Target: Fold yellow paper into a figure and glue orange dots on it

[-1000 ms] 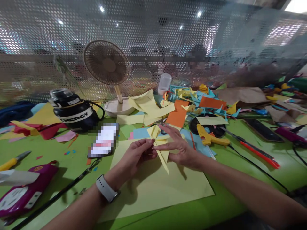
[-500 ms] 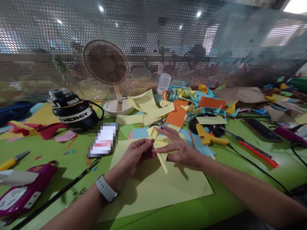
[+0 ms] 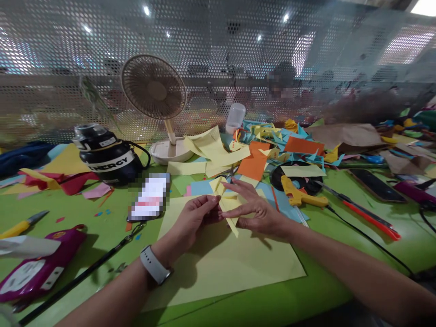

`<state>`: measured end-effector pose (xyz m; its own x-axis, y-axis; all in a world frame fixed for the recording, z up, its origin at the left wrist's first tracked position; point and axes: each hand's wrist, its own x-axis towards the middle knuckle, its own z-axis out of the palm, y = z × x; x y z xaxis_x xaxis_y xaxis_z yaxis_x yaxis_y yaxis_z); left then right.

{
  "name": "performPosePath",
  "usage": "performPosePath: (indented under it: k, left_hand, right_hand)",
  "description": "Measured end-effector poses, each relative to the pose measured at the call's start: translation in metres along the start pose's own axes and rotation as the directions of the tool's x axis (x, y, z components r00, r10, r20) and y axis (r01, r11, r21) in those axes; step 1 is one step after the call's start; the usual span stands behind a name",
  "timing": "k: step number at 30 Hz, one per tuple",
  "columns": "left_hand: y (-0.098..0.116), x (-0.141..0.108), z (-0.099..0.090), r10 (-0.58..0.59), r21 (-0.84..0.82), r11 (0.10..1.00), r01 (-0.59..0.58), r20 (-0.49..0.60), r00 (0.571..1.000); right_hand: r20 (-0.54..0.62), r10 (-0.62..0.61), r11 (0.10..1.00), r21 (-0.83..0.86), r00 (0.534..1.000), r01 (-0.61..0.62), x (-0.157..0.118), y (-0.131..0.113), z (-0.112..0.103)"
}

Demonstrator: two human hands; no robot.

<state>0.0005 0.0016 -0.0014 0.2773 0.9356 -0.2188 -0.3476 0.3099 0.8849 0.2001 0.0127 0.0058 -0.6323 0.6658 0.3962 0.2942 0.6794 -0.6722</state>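
Note:
A folded yellow paper piece (image 3: 232,205) with pointed ends is held between my two hands, above a large yellow sheet (image 3: 238,268). My left hand (image 3: 200,212) pinches its left side, thumb against the fingers. From the right, my right hand (image 3: 254,210) grips the piece, with its upper fingers stretched across it and its thumb below. Part of the paper is hidden behind my fingers. Just behind the hands lie scissors (image 3: 230,173), partly covered, and blue paper sheets (image 3: 200,187).
Left: a phone (image 3: 150,197), a black bottle (image 3: 109,156), a fan (image 3: 155,88), a purple device (image 3: 51,259) and a yellow-handled cutter (image 3: 22,227). Right: a yellow glue gun (image 3: 299,195) with its cord, a red cutter (image 3: 371,218) and a dark phone (image 3: 376,185). Coloured paper scraps (image 3: 272,131) are heaped behind.
The whole view has shifted slightly, so things on the table appear a little further right. Both hands keep their hold, and the paper's lower tip sits slightly higher.

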Motion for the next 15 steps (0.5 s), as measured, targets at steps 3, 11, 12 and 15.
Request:
performPosePath:
  k: [3,11,12,15]
  left_hand:
    - [0.0008,-0.0016,0.0013,0.022,0.018,1.0,-0.023,0.03,0.999]
    - [0.001,-0.0062,0.0071,0.081,0.032,0.996,-0.081,0.013,0.997]
    - [0.001,-0.0063,0.0075,0.084,0.025,0.996,-0.084,0.015,0.996]
    - [0.0006,-0.0062,0.009,0.087,-0.004,0.996,-0.087,0.015,0.996]
  right_hand:
    - [-0.022,0.01,1.0,0.03,1.0,-0.009,-0.0004,0.0014,0.001]
    - [-0.096,0.154,0.988,0.004,0.983,-0.155,-0.0001,-0.0077,0.0004]
    - [-0.095,0.174,0.985,0.01,0.98,-0.174,-0.0002,-0.0083,0.0005]
    - [-0.109,0.225,0.974,0.006,0.968,-0.225,-0.0003,-0.007,0.0021]
